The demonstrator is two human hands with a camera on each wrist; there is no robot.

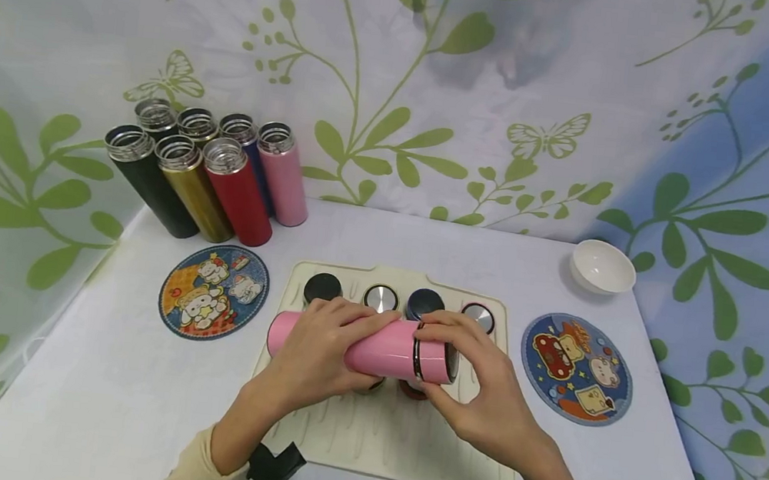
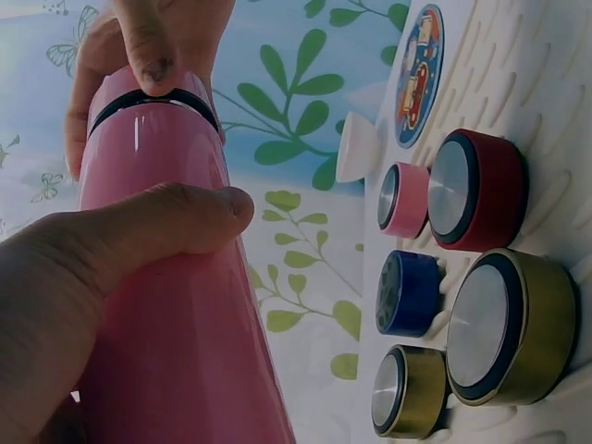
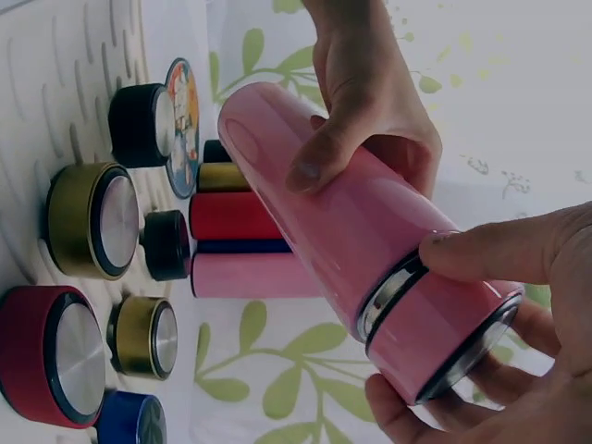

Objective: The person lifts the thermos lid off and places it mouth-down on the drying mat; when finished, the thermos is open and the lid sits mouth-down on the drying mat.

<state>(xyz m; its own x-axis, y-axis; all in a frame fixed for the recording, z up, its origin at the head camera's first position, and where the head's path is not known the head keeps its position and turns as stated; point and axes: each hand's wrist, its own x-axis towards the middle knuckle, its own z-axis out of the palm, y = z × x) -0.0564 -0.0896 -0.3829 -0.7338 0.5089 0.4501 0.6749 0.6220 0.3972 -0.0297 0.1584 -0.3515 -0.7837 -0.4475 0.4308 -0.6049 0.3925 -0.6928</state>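
A pink thermos (image 1: 381, 352) is held on its side above the cream mat (image 1: 399, 446). My left hand (image 1: 321, 350) grips its body, with the thumb lying along the near side in the left wrist view. At the right end, my right hand (image 1: 491, 393) holds the pink lid (image 3: 439, 333), fingers and thumb around it. A dark band with a silver strip shows between lid and body. Below the thermos, several loose lids stand on the mat, among them a black lid (image 1: 323, 287), a dark blue lid (image 1: 425, 304) and a red lid (image 2: 481, 190).
Several uncapped thermoses stand at the back left, including a red thermos (image 1: 239, 195) and another pink thermos (image 1: 284, 176). Round cartoon coasters lie left (image 1: 214, 293) and right (image 1: 577, 369) of the mat. A white bowl (image 1: 602, 267) sits at the back right.
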